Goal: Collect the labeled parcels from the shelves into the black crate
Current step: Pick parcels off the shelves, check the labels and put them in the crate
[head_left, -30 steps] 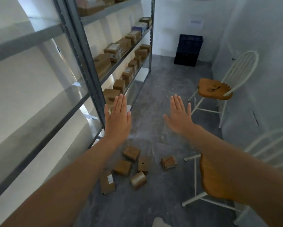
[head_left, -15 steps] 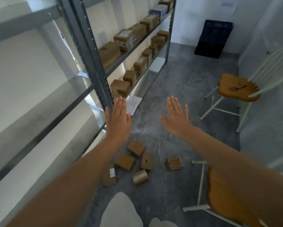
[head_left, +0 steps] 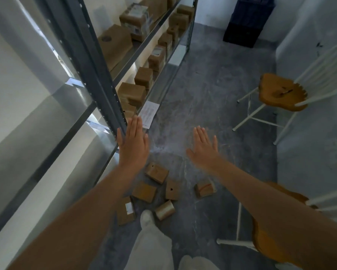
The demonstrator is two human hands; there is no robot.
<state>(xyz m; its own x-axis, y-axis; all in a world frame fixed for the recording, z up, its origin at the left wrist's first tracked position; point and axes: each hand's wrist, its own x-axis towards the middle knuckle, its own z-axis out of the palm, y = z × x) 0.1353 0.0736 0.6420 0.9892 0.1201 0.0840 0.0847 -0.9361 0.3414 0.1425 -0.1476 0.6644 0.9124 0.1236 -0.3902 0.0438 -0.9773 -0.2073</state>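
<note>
Now step: approach.
Left hand point(head_left: 133, 147), right hand point(head_left: 202, 148): fingers point(head_left: 133, 125) flat, empty, near shelf post point(head_left: 97, 75).
Next: grip labeled parcel point(head_left: 157, 57) beyond shelf post.

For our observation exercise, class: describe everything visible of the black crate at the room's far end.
The black crate stands upright on the grey floor, against or near the white wall. It looks like dark plastic, with a slotted upper band and plainer lower part. The frame cuts off its top, so contents cannot be seen. Nothing but the floor visibly touches it.
</note>
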